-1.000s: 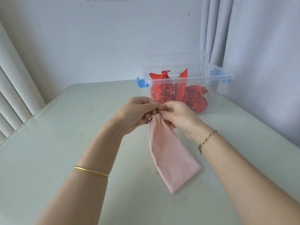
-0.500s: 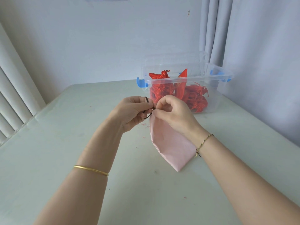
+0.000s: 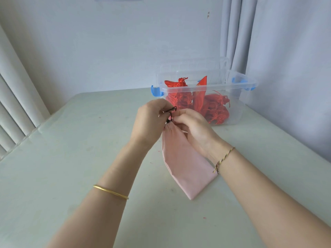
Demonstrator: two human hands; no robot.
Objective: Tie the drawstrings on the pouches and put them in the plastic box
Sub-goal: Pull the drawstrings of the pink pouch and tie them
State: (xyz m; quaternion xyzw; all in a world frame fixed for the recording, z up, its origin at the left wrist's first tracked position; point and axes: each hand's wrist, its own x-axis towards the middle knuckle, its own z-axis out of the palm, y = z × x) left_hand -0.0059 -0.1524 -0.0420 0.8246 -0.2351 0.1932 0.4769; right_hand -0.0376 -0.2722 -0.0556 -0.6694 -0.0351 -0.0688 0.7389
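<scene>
Fingers of left hand (image 3: 152, 122) and right hand (image 3: 195, 129) pinch drawstring (image 3: 172, 109) | pouch (image 3: 184, 163) gathered just below

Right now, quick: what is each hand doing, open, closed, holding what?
Left hand: closed, pinching the black drawstring.
Right hand: closed, pinching the pink pouch at its gathered neck.

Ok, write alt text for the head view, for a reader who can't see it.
A left hand pinches the black drawstring of a pink pouch while the right hand grips its gathered neck, at a pale table. Behind stands a clear plastic box holding red pouches.
</scene>
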